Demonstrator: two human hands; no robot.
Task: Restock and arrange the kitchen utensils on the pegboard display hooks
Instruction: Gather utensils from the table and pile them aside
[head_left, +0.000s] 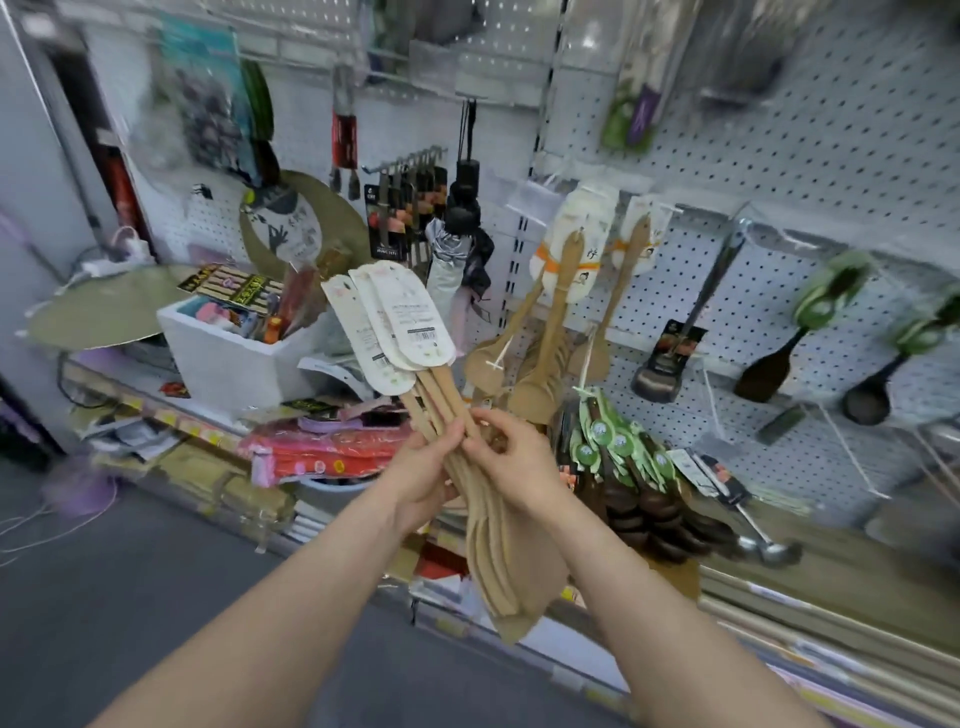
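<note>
1. Our left hand (426, 478) curls its fingers round the handles of a bundle of pale wooden spatulas (519, 571), gripping them from the left side.
2. Our right hand (514, 462) meets the same handles just beside the left one, its fingertips pinching the wood.
3. We hold the bundle tilted, with the blades down toward us and the white rounded card labels (395, 327) up and to the left. It sits in front of the white pegboard (779, 156), not touching it.
4. More wooden spatulas with orange-banded cards (550, 332) hang on the board behind the bundle.
5. To the right of our hands, a heap of dark ladles with green tags (644, 499) lies on the shelf.
6. Further left stands a white foam box (228, 353) stuffed with small goods.
</note>
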